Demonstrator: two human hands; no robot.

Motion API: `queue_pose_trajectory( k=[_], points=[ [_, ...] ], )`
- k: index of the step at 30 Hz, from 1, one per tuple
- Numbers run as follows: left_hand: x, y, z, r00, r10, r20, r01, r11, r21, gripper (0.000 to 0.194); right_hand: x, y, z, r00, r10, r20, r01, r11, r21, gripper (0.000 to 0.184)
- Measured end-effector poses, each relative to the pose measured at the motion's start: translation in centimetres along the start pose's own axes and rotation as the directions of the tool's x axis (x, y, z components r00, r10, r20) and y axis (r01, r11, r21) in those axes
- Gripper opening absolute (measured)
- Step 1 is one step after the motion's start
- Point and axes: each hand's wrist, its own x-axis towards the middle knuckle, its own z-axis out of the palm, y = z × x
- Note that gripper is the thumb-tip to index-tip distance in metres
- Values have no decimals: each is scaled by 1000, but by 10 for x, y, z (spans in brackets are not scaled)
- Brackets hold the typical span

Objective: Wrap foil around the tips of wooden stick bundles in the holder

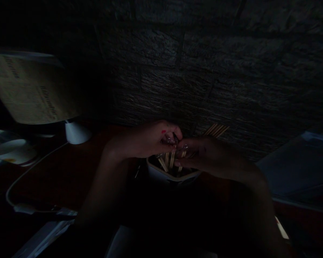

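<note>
The scene is very dark. My left hand [150,139] and my right hand [201,152] meet above a white container [161,173] that holds several thin wooden sticks [168,161]. The left fingers are pinched together at the sticks' tops. My right hand is closed around a bundle of thin wooden sticks [216,129] whose ends poke out above it toward the wall.
A rough dark stone-pattern wall [204,71] rises just behind the container. At left sit a printed cardboard box [29,89], a small white object [76,132], a white plate [13,152] and a white cable [21,179]. A grey flat object [298,168] lies at right.
</note>
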Motion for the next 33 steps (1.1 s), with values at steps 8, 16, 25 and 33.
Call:
queue_pose_trajectory(
  k=[8, 16, 25, 33],
  points=[
    [-4, 2, -3, 998, -52, -45, 51, 998, -32, 21, 6, 0, 1, 998, -59, -16, 56, 989, -136, 10],
    [-4, 8, -3, 991, -74, -114, 74, 997, -3, 22, 3, 3, -2, 998, -58, -39, 55, 996, -71, 12],
    [1, 4, 2, 989, -17, -145, 21, 1000, 22, 21, 10, 11, -1, 996, -84, 22, 84, 996, -13, 17],
    [-5, -2, 1, 987, -11, -161, 28, 994, 104, 25, 8, 10, -2, 998, -43, -44, 43, 999, -10, 15]
  ],
)
